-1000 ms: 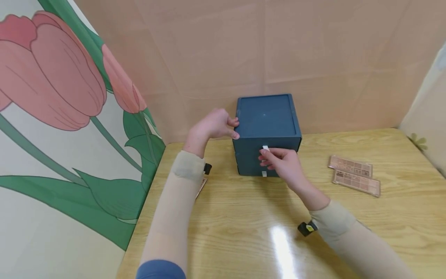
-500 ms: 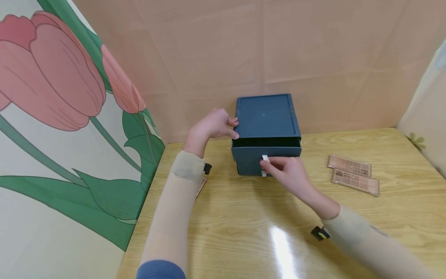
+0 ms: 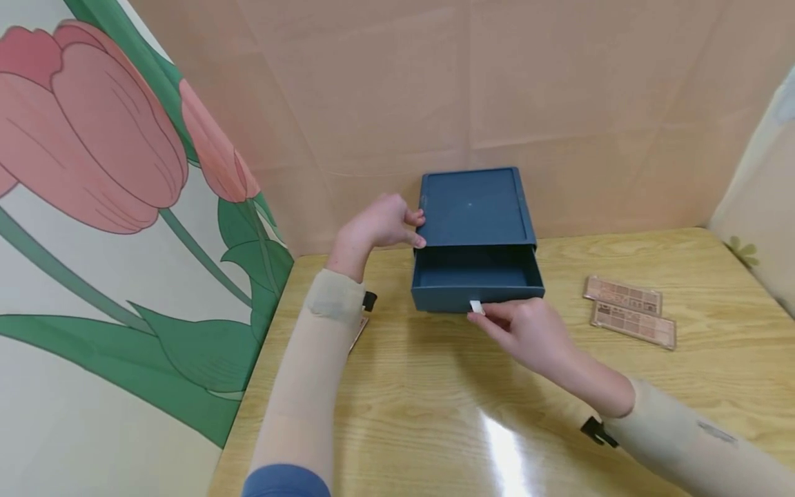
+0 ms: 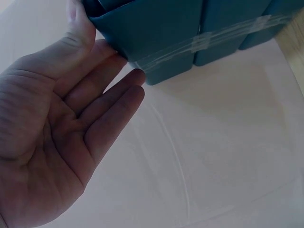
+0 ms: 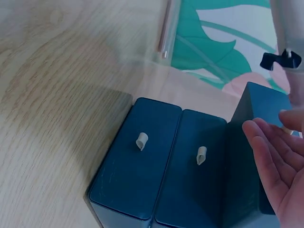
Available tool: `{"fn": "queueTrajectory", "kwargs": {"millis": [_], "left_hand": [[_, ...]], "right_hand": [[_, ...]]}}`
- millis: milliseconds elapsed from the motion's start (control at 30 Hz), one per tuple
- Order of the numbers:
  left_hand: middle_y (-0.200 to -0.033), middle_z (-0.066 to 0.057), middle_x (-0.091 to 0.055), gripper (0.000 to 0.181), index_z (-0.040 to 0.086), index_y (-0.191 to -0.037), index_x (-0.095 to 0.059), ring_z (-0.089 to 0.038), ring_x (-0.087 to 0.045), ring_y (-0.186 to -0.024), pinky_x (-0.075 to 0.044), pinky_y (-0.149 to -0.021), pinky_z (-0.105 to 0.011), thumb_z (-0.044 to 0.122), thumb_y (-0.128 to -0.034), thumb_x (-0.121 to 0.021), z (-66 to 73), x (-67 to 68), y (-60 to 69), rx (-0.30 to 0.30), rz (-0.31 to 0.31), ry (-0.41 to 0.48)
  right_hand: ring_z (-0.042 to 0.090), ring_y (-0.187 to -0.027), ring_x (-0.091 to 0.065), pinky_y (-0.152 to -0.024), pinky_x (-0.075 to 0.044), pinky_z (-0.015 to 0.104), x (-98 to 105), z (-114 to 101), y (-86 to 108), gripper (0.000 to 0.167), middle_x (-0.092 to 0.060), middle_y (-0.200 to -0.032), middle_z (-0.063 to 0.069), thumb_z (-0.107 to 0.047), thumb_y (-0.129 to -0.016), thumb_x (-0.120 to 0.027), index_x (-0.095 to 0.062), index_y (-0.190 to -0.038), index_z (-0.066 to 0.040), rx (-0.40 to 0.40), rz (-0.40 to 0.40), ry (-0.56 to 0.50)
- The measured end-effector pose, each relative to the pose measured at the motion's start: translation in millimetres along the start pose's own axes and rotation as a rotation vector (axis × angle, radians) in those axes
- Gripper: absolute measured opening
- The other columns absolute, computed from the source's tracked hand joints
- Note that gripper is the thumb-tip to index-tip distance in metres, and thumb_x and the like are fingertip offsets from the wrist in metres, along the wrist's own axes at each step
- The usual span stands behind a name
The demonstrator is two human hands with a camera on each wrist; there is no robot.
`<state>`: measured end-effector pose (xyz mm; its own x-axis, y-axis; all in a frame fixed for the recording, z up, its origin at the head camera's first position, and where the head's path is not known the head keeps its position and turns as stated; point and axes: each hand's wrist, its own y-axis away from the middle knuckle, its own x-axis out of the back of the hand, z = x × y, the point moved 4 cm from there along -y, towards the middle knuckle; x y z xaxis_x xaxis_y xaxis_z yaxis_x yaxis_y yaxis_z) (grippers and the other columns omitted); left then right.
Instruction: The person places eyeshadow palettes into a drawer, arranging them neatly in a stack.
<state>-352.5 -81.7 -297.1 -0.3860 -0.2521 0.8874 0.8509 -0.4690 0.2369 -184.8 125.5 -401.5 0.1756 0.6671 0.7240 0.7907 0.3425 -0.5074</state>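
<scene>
A dark blue desktop drawer unit (image 3: 472, 207) stands against the back wall, its top drawer (image 3: 444, 298) pulled out toward me. Only blue walls and floor show inside that drawer. My right hand (image 3: 537, 335) pinches the white pull tab (image 3: 476, 307) on its front. In the right wrist view, two lower drawers (image 5: 137, 161) are closed, each with a white tab (image 5: 142, 141). My left hand (image 3: 381, 221) touches the unit's top left edge near the front corner. In the left wrist view its thumb is at the corner and the other fingers extend loosely beside the taped side.
Two eyeshadow palettes (image 3: 633, 324) lie overlapping on the wooden table (image 3: 422, 414) at the right. Another flat case (image 3: 358, 335) is mostly hidden by the left forearm. A tulip-print cloth (image 3: 205, 276) hangs at the left.
My right hand has drawn the top drawer out from closed toward me, keeping its pinch on the tab. My left hand has stayed at the unit's top edge.
</scene>
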Motion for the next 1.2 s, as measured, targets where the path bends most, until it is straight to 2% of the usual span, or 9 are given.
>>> {"fn": "queueTrajectory", "kwargs": {"millis": [233,533,800,1000,1100,1200], "left_hand": [[-0.153,0.003,-0.059,0.054,0.015,-0.141,-0.07,-0.025,-0.041,-0.154,-0.039,-0.121,-0.039,0.033,-0.0921,-0.085,-0.8,-0.8,-0.2,-0.002,0.01,-0.01],[-0.154,0.003,-0.058,0.052,0.015,-0.14,-0.072,-0.025,-0.04,-0.154,-0.04,-0.12,-0.039,0.033,-0.0925,-0.085,-1.2,-0.4,-0.9,0.009,0.011,-0.012],[-0.152,0.002,-0.061,0.05,0.014,-0.138,-0.073,-0.023,-0.044,-0.153,-0.039,-0.121,-0.04,0.032,-0.0921,-0.085,-4.1,-1.4,-0.2,0.008,0.018,-0.01],[-0.151,0.001,-0.062,0.042,0.014,-0.129,-0.079,-0.021,-0.045,-0.152,-0.044,-0.117,-0.037,0.031,-0.0916,-0.086,0.3,-2.0,-1.4,0.002,0.016,-0.009],[-0.151,-0.001,-0.062,0.036,0.013,-0.123,-0.081,-0.021,-0.045,-0.152,-0.047,-0.114,-0.035,0.03,-0.091,-0.086,4.6,-2.8,-1.1,-0.005,0.02,-0.007],[-0.152,-0.002,-0.061,0.035,0.012,-0.122,-0.081,-0.021,-0.046,-0.152,-0.048,-0.112,-0.034,0.029,-0.0913,-0.086,7.1,-3.0,1.0,-0.002,0.017,-0.018]], "right_hand": [[-0.011,-0.052,-0.047,-0.045,-0.04,0.017,3,-7,9.7,0.009,-0.074,-0.07,-0.011,-0.019,-0.093,-0.085,-0.088,-0.097,-0.012,0.099,0.044,0.04],[-0.01,-0.052,-0.05,-0.045,-0.039,0.015,1,-7,11.5,0.009,-0.079,-0.078,-0.003,-0.015,-0.089,-0.088,-0.088,-0.097,-0.011,0.132,0.08,0.06],[-0.012,-0.051,-0.046,-0.044,-0.039,0.016,-5,-6,12.6,0.01,-0.075,-0.072,-0.009,-0.02,-0.093,-0.085,-0.088,-0.097,-0.012,0.068,0.024,0.04],[-0.01,-0.058,-0.057,-0.051,-0.048,0.018,-2,-3,20.5,0.01,-0.076,-0.076,-0.01,-0.023,-0.093,-0.085,-0.087,-0.096,-0.013,0.07,0.026,0.031],[-0.008,-0.064,-0.063,-0.055,-0.052,0.018,0,6,31.9,0.009,-0.077,-0.08,-0.011,-0.022,-0.093,-0.085,-0.087,-0.098,-0.014,0.06,-0.023,-0.001],[-0.007,-0.069,-0.066,-0.058,-0.055,0.018,5,22,47.0,0.012,-0.078,-0.084,-0.012,-0.021,-0.094,-0.084,-0.086,-0.103,-0.013,0.004,-0.121,-0.048]]}}
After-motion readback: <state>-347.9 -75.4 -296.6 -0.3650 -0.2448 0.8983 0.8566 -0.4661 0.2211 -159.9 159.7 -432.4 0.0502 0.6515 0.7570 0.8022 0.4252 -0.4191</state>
